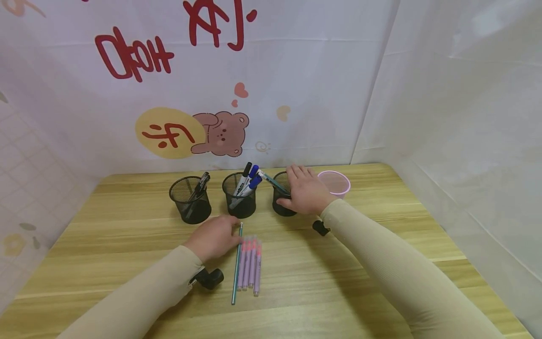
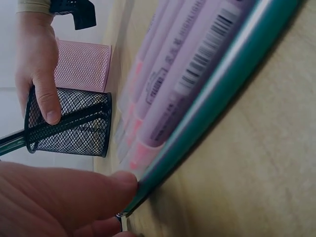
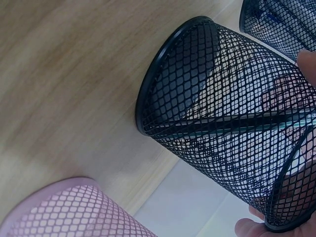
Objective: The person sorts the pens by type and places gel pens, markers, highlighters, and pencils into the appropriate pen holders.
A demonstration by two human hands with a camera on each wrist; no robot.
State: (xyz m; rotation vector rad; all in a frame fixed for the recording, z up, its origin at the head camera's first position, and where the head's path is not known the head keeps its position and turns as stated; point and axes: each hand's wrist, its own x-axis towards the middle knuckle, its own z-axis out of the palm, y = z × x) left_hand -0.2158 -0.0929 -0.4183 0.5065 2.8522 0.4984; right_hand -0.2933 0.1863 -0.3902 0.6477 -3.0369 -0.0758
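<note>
1. A teal pencil point(image 1: 236, 273) lies on the desk point(image 1: 338, 292) beside purple highlighters point(image 1: 250, 268).
2. The left hand point(image 1: 213, 238) touches its upper end; whether it pinches, I cannot tell.
3. The right hand point(image 1: 306, 192) grips a black cup point(image 3: 232, 89), another pencil point(image 1: 273, 182) slanting inside.
4. Beside that stands a pink cup point(image 2: 81, 64).

Desk nook, sheeted in – home or office, can't tell which.
Wood-grain bench point(image 1: 305, 268) pushed up to creased white back sheeting point(image 1: 313, 61) with big red characters point(image 1: 135, 54), a cartoon bear point(image 1: 224, 134) and hearts point(image 1: 241, 90); plain pale sheeting point(image 1: 470, 122) on the right side, grid-and-flower sheeting point(image 1: 25, 132) on the left. Desk stationery on top – black mesh cups point(image 1: 196, 212), a pink mesh cup point(image 1: 334, 182), purple highlighters point(image 1: 252, 268).
</note>
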